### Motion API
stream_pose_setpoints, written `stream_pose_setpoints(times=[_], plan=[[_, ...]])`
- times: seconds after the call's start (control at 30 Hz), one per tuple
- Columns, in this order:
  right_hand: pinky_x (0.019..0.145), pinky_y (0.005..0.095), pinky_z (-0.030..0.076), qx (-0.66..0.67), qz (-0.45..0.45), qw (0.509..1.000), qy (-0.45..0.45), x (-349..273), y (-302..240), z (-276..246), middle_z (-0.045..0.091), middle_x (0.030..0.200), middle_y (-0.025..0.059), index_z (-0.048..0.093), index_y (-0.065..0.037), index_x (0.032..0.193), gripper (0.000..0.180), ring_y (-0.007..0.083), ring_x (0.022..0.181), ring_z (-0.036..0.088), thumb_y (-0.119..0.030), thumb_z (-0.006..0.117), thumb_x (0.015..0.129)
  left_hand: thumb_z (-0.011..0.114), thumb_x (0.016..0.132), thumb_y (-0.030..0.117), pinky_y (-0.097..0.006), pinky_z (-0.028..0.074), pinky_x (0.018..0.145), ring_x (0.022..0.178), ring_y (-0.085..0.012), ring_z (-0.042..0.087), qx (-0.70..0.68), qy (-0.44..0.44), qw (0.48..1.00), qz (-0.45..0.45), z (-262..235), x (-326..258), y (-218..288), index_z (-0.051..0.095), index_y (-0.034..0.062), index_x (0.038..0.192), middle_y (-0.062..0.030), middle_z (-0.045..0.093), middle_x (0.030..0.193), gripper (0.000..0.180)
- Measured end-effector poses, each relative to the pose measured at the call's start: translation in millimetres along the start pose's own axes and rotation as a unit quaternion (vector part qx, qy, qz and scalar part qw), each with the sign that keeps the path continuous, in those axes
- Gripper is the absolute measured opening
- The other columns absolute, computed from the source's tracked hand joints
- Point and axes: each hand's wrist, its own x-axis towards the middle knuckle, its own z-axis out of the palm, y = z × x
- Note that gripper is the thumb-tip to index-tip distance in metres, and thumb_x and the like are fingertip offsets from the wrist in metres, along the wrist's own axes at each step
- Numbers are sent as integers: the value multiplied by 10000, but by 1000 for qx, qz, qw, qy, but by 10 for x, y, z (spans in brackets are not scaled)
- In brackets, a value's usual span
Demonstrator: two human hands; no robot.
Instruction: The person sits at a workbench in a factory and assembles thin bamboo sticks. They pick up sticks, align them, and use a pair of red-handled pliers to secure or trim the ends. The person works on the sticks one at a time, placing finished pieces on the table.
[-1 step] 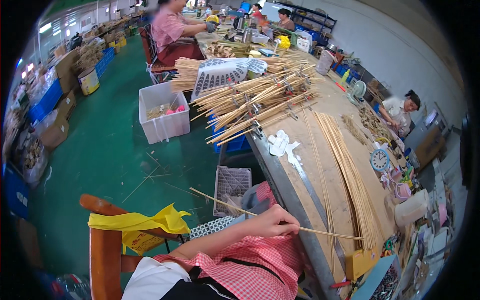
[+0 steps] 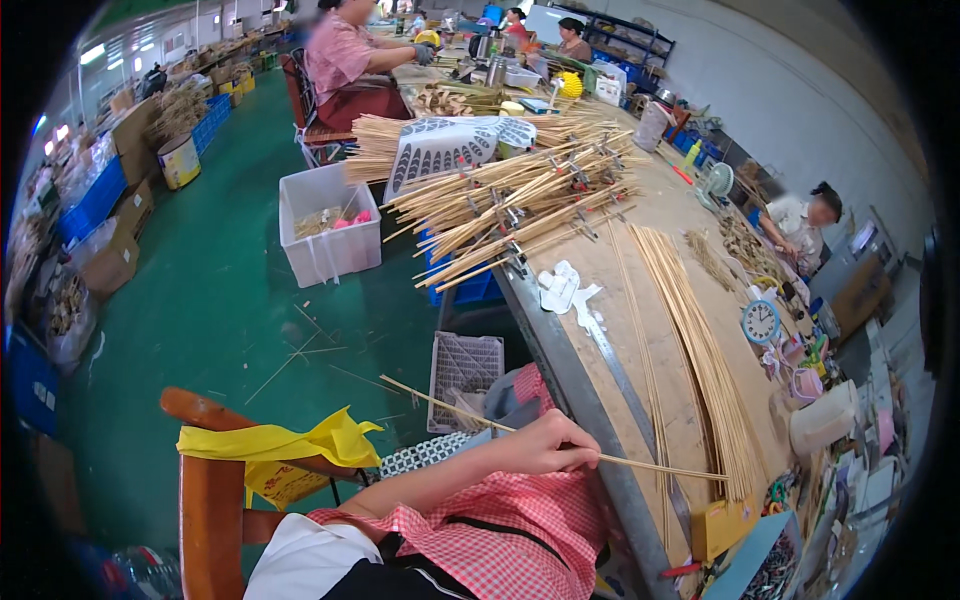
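**A hand pinches a thin bamboo stick at the edge of a workbench**

One hand (image 2: 545,443) sits low in the centre of the view, fingers curled together and pinching a long thin bamboo stick (image 2: 640,464). Which hand it is cannot be told for certain; the forearm comes in from the lower left, so it reads as the left hand. No second hand of the person shows.

The stick lies nearly level. One end juts out left over the green floor (image 2: 210,300); the other reaches right across the wooden workbench (image 2: 640,250), ending at the foot of a fan-shaped spread of loose bamboo sticks (image 2: 700,350) that lies flat on the bench. The hand is just at the bench's grey metal edge.

Below the hand is a lap covered in red-and-white checked cloth (image 2: 500,540). To the left stands a wooden chair (image 2: 205,500) with a yellow cloth (image 2: 285,440) draped over it.

Farther up the bench, clamped bundles of sticks (image 2: 520,200) overhang the edge, and a patterned fan panel (image 2: 445,145) rests on them. A small blue clock (image 2: 761,321) stands at the bench's right side. A white plastic crate (image 2: 330,235) sits on the floor. Other people work at the far end and the right.
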Motion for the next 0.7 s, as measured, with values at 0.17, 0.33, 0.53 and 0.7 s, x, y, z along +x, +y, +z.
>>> stream_pose_setpoints(times=[0.17, 0.33, 0.53, 0.7], plan=[[734, 445, 473, 18, 71, 997, 10, -159, -252, -296, 637, 962, 212, 619, 5, 999, 297, 374, 806, 607, -226, 487, 867, 583, 864, 91, -256, 435, 522, 539, -126, 574, 4, 15, 1000, 20, -13, -11, -26, 651, -44, 815, -86, 608, 618, 159], [700, 418, 488, -29, 119, 987, 108, -232, -227, -195, 647, 962, 191, 632, -8, 992, 271, 350, 774, 619, -204, 489, 872, 580, 869, 95, -254, 432, 515, 531, -126, 572, 0, 19, 1000, 25, -24, -14, -45, 652, -45, 813, -81, 608, 611, 167], [689, 442, 489, 64, 190, 948, 246, -134, -4, 168, 638, 943, 223, 632, 27, 964, 243, 372, 790, 618, -146, 542, 819, 575, 874, 100, -255, 432, 509, 514, -125, 568, -2, 22, 1000, 22, -30, -9, -88, 652, -45, 809, -82, 592, 580, 177], [710, 503, 475, 149, 222, 929, 255, -94, 20, 160, 608, 935, 293, 604, 71, 966, 272, 434, 827, 600, -79, 551, 746, 573, 878, 101, -253, 431, 510, 515, -122, 565, 2, 31, 999, 22, -37, -16, -71, 650, -45, 812, -79, 591, 579, 178]])
